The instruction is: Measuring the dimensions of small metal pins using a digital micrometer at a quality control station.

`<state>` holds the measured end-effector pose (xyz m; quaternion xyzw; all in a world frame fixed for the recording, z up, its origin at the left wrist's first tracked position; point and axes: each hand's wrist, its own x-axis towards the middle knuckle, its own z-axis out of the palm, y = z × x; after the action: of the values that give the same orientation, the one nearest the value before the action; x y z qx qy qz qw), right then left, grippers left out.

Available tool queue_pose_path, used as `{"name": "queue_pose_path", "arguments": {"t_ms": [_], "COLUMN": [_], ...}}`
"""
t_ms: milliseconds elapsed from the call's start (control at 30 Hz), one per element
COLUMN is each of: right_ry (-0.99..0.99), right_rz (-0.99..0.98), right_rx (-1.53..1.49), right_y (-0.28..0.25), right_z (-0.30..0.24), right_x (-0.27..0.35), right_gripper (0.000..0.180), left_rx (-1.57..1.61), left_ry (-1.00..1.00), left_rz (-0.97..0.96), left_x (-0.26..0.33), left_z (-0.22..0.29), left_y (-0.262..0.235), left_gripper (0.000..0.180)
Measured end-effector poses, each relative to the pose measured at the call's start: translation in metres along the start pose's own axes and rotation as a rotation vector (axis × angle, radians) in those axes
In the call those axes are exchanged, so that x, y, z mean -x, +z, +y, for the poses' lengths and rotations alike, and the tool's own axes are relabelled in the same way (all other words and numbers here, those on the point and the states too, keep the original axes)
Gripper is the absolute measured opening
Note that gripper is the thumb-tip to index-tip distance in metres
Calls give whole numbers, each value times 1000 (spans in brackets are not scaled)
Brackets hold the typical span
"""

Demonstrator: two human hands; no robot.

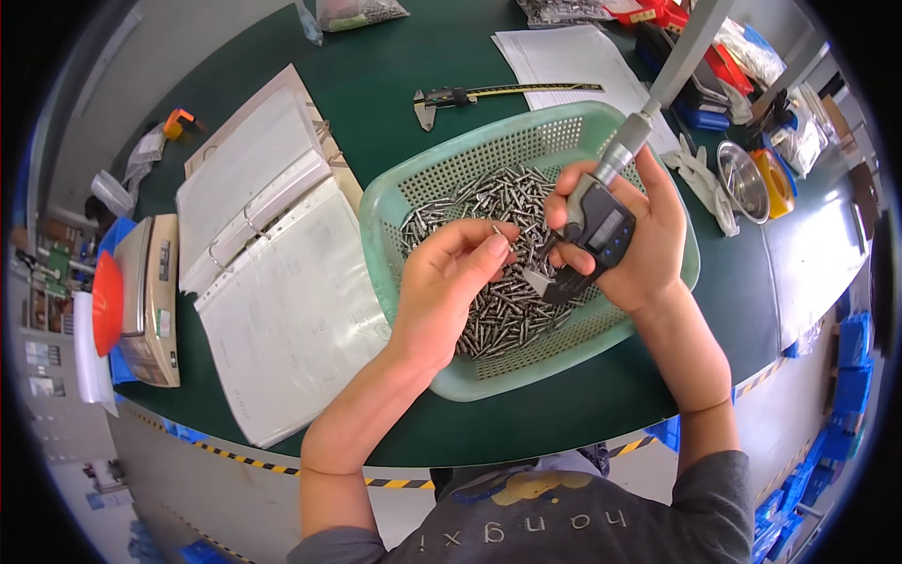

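Observation:
My left hand (458, 268) pinches a small metal pin (498, 231) between thumb and fingertips. A digital micrometer (601, 226) with a dark body and silver thimble is gripped in my right hand (648, 235), its frame pointing down and left. The micrometer's jaw end lies close to the left fingertips but apart from the pin, as far as I can see. Below both hands sits a pale green perforated plastic basket (395, 352) with a heap of small metal pins (512, 315) in it. Part of the heap is hidden by my hands.
On the green table (376, 56), an open ring binder (291, 310) lies left of the basket, beside a scale (150, 301) with an orange-red pan. A caliper (460, 97) and paper sheets (564, 61) are behind. White gloves (705, 183) and a metal bowl (744, 179) stand right.

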<state>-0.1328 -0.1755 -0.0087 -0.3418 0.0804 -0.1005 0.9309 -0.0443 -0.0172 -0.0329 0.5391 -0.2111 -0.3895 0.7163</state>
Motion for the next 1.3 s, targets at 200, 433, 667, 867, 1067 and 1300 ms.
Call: {"name": "queue_pose_path", "arguments": {"t_ms": [200, 433, 667, 867, 1067, 1300], "right_ry": [5, 35, 50, 106, 58, 66], "right_rz": [-23, 4, 23, 79, 53, 69], "right_rx": [-76, -43, -84, 1, -34, 8], "right_y": [0, 1, 1, 1, 4, 5], "right_z": [3, 1, 0, 2, 4, 1], "right_x": [1, 3, 3, 3, 4, 3], "right_gripper": [57, 58, 65, 65, 65, 65], "left_rx": [100, 89, 114, 106, 110, 60], "left_ry": [-56, -49, -67, -20, -48, -62], "left_rz": [-11, -84, -120, -149, -163, -160], "left_x": [1, 4, 5, 6, 7, 5], "left_z": [-2, 0, 3, 1, 1, 3], "left_y": [-5, -4, -7, -5, -7, -4], "left_gripper": [18, 17, 17, 15, 14, 13]}}
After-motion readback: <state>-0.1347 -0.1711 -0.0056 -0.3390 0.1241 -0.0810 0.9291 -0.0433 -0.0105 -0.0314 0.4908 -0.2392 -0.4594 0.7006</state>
